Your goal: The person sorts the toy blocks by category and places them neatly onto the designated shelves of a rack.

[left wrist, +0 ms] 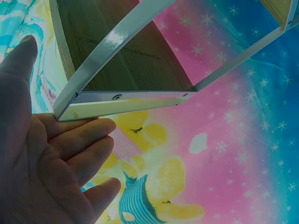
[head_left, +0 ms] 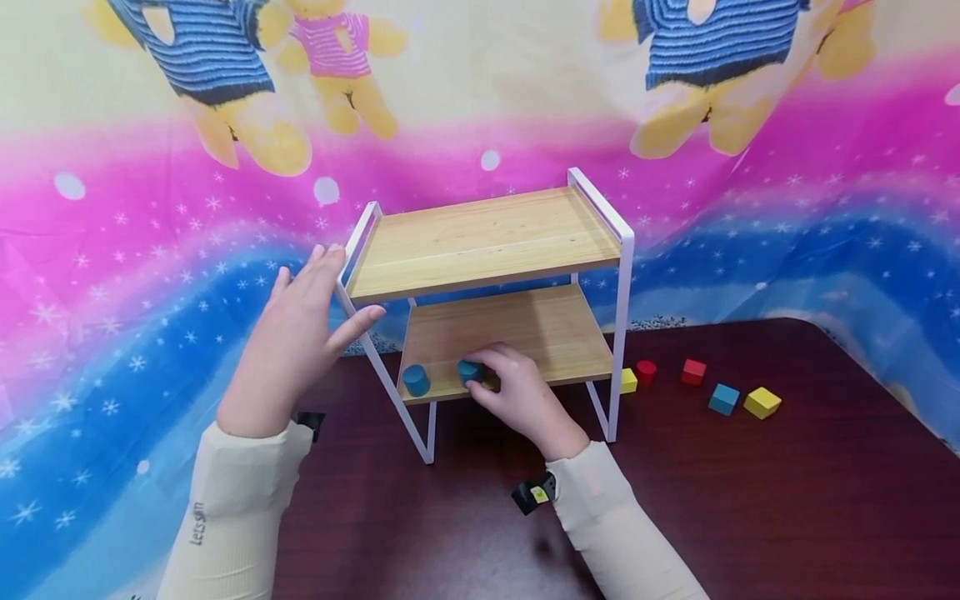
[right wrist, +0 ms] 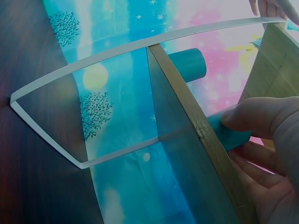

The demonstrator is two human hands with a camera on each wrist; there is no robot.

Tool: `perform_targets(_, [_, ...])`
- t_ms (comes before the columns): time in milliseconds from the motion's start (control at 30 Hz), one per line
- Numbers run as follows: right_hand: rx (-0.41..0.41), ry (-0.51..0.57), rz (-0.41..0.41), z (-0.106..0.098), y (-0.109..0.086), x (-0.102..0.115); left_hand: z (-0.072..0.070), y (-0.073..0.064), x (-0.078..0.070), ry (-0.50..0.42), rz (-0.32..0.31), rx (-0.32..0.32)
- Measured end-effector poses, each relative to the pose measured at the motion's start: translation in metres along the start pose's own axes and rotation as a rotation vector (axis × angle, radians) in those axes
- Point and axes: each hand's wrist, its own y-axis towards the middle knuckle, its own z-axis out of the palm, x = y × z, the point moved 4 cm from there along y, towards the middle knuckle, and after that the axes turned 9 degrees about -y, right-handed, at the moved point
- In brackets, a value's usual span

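My right hand (head_left: 517,396) pinches a blue cylinder block (head_left: 468,372) between thumb and fingers at the front of the lower shelf (head_left: 517,329). In the right wrist view that cylinder (right wrist: 229,133) stands against the shelf board. A second blue cylinder (head_left: 416,381) sits upright to its left, near the shelf's left corner. My left hand (head_left: 292,346) has its fingers straight and touches the upper left corner of the white metal frame (head_left: 358,246). In the left wrist view the fingers (left wrist: 88,135) lie against the frame's end, palm bare.
Right of the rack, on the dark table (head_left: 750,500), lie a yellow block (head_left: 628,381), a red cylinder (head_left: 646,372), a red cube (head_left: 693,372), a blue cube (head_left: 723,399) and another yellow block (head_left: 762,402). The wooden top shelf (head_left: 487,237) overhangs the lower one. A patterned cloth (head_left: 480,100) hangs behind.
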Motion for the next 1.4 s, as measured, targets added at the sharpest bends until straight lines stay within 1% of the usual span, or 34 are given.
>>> perform_targets(267, [0.0,0.001,-0.003,-0.001,0.0,0.0,0.0,0.0,0.0,0.002,0.006,-0.011])
perform_targets(400, [0.005,0.006,0.008,-0.001,0.0,-0.001,0.0,0.0,0.0,-0.003,0.005,-0.008])
perform_targets(733, [-0.003,0.027,0.011,-0.008,-0.002,-0.001,0.0,0.0,0.0,0.0,0.0,-0.008])
perform_targets(867, [-0.007,0.036,0.018,-0.012,-0.004,-0.001,0.0,0.0,0.0,-0.002,-0.001,-0.003])
perform_targets(1033, [-0.032,0.017,0.013,-0.019,-0.007,-0.002,-0.001,0.0,0.001,-0.002,-0.003,-0.002])
perform_targets(1167, [-0.034,0.005,0.011,-0.024,-0.011,-0.002,-0.001,-0.001,0.002,-0.003,-0.006,-0.001])
perform_targets(1400, [-0.029,0.037,0.036,-0.035,-0.02,-0.004,-0.001,0.0,0.002,-0.002,-0.002,-0.004])
